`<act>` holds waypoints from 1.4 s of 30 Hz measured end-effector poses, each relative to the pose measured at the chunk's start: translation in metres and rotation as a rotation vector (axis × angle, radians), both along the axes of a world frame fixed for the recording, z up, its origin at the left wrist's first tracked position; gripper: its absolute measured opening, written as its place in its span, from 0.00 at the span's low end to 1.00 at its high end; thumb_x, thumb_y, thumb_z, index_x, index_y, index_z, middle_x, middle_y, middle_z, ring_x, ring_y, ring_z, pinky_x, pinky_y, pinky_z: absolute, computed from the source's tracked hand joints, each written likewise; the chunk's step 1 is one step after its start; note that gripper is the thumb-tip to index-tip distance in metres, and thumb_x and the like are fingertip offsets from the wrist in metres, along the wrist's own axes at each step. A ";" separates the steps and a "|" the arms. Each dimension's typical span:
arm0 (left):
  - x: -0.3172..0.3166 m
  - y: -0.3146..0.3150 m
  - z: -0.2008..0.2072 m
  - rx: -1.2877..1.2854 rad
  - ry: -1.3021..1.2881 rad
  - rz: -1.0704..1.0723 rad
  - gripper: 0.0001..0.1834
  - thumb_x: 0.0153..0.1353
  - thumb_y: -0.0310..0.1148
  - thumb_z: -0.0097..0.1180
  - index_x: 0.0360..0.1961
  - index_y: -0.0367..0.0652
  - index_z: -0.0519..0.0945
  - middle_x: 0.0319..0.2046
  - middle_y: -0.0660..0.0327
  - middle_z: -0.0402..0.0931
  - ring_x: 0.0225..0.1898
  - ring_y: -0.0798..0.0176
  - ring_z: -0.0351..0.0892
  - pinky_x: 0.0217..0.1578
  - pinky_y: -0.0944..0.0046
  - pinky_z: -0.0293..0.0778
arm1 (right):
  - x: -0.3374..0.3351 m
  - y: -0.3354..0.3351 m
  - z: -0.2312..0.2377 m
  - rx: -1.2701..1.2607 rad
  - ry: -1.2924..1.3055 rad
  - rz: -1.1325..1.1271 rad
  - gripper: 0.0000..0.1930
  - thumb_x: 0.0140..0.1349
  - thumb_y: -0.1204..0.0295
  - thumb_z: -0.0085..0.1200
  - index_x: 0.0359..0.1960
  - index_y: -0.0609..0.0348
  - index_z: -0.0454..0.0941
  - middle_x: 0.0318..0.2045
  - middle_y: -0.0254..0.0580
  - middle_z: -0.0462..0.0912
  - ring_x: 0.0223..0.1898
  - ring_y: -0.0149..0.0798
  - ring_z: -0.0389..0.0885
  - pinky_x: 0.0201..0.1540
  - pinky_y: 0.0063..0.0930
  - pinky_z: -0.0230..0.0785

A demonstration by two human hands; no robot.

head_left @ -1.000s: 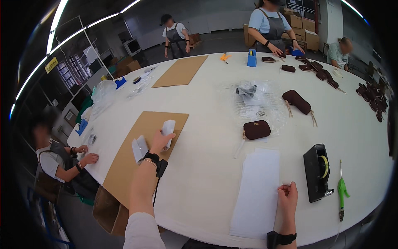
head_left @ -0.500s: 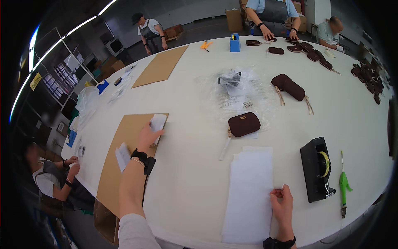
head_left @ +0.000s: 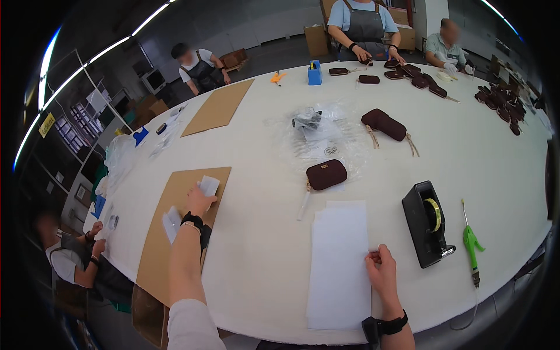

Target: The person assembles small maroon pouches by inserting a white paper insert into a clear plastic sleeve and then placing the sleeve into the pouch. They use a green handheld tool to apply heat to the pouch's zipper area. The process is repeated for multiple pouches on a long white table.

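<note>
My left hand (head_left: 200,201) is over a brown cardboard sheet (head_left: 181,192), thumb and fingers around a small white packet (head_left: 209,185). A second white packet (head_left: 171,223) lies on the cardboard beside my wrist. My right hand (head_left: 382,271) rests at the right edge of a stack of white paper sheets (head_left: 338,265). Its fingers are curled together, with a tiny white bit at the tips that is too small to name. Just beyond the paper lies a dark maroon zip pouch (head_left: 327,174) with a tassel in a clear sleeve.
A black tape dispenser (head_left: 417,224) and a green glue gun-like tool (head_left: 471,245) lie to the right. Crumpled clear plastic (head_left: 315,125) and another maroon pouch (head_left: 385,124) lie farther back. More pouches (head_left: 507,105) are piled far right. Co-workers stand and sit around the table.
My view has shifted slightly, moving the scene in the picture. My left fingers have drawn around the white packet, which now shows at a different angle. My right hand stays at the paper's edge.
</note>
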State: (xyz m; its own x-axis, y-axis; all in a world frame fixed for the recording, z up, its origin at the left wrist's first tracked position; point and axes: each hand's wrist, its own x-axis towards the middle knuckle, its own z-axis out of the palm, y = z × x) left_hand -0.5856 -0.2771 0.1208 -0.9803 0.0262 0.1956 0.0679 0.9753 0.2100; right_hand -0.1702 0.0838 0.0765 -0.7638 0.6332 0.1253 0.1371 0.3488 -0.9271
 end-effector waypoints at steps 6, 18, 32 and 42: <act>0.009 0.028 0.033 0.907 -0.436 0.031 0.44 0.43 0.49 0.67 0.58 0.37 0.65 0.45 0.51 0.75 0.34 0.57 0.78 0.25 0.62 0.73 | -0.003 0.001 -0.002 -0.012 -0.034 -0.023 0.10 0.53 0.83 0.52 0.37 0.68 0.69 0.29 0.47 0.76 0.29 0.38 0.78 0.35 0.28 0.71; -0.010 0.116 0.004 0.533 -0.283 -0.395 0.53 0.40 0.47 0.69 0.63 0.32 0.57 0.55 0.41 0.66 0.57 0.45 0.68 0.56 0.53 0.65 | 0.015 -0.008 0.010 0.414 -0.185 -0.010 0.06 0.57 0.80 0.50 0.36 0.67 0.72 0.29 0.51 0.70 0.31 0.50 0.68 0.37 0.37 0.63; -0.214 0.190 0.104 0.184 0.073 -0.290 0.44 0.46 0.49 0.64 0.61 0.40 0.60 0.56 0.47 0.64 0.59 0.45 0.61 0.53 0.42 0.63 | 0.009 -0.007 0.007 0.572 -0.290 0.059 0.09 0.52 0.82 0.44 0.35 0.66 0.74 0.29 0.57 0.71 0.33 0.58 0.67 0.39 0.48 0.61; -0.053 0.357 0.092 0.590 -0.314 -1.140 0.32 0.51 0.38 0.62 0.56 0.41 0.68 0.46 0.52 0.73 0.49 0.53 0.71 0.50 0.56 0.68 | -0.003 -0.004 0.027 0.485 -0.323 0.057 0.11 0.47 0.80 0.46 0.34 0.61 0.73 0.30 0.52 0.71 0.32 0.54 0.66 0.36 0.46 0.60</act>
State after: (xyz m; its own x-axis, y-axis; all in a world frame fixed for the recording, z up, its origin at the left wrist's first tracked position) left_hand -0.6386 0.0801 0.2126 -0.4713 0.8510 0.2317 0.6552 0.1620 0.7379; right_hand -0.1729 0.0801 0.1032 -0.8426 0.5184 0.1460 0.3548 0.7382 -0.5738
